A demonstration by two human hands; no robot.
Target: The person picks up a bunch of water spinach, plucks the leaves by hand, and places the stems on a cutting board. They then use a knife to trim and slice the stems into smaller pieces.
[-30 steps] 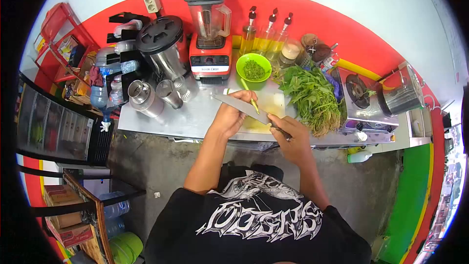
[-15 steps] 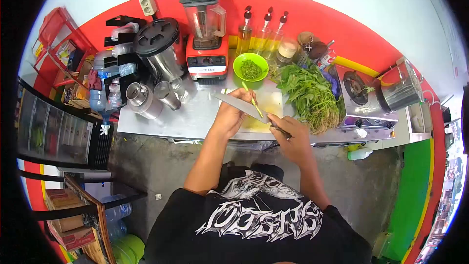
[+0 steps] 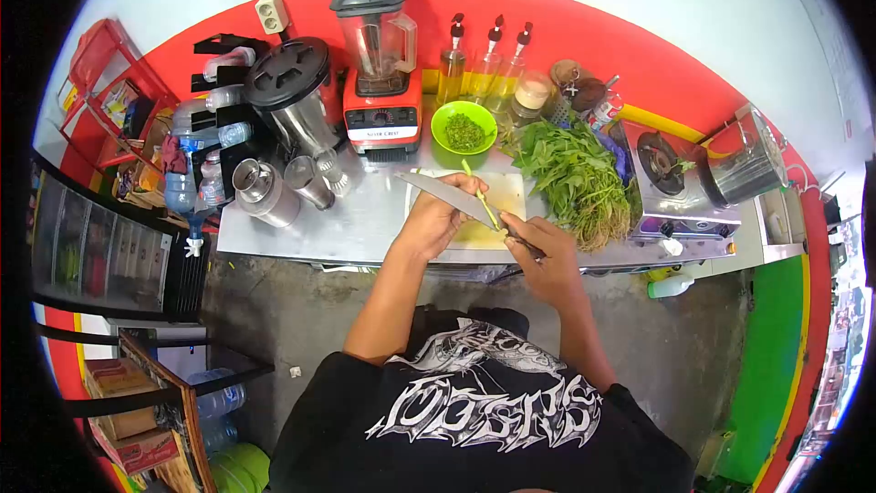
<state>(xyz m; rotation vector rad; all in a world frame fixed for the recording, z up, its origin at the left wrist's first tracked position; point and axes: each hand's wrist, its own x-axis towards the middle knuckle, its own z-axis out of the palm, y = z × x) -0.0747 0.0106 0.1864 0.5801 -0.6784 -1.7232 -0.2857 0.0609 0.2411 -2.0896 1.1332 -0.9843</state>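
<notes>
My left hand [image 3: 436, 223] is closed around a thin green stalk [image 3: 489, 211] over the cutting board [image 3: 509, 190]. In my right hand [image 3: 549, 261] is the dark handle of a knife [image 3: 449, 194], its broad blade pointing left and crossing the stalk near my left fingers. Whether the edge is biting into the stalk is too small to tell. Behind the board stands a green bowl [image 3: 439, 143] with chopped greens [image 3: 464, 131] in it. A large bunch of leafy greens [image 3: 573, 169] lies to the right, stems toward the counter's front edge.
On the steel counter [image 3: 365, 219], a red blender [image 3: 383, 119], a lidded steel container [image 3: 306, 114] and a metal can [image 3: 263, 190] stand left. Pump bottles [image 3: 484, 73] line the back wall. A gas stove [image 3: 684, 196] with a steel pot [image 3: 748, 164] is at right.
The view has shifted slightly. The stalk and the knife have changed angle a little against each other, and my right fingertips now sit at the stalk's lower end. Both hands keep their holds.
</notes>
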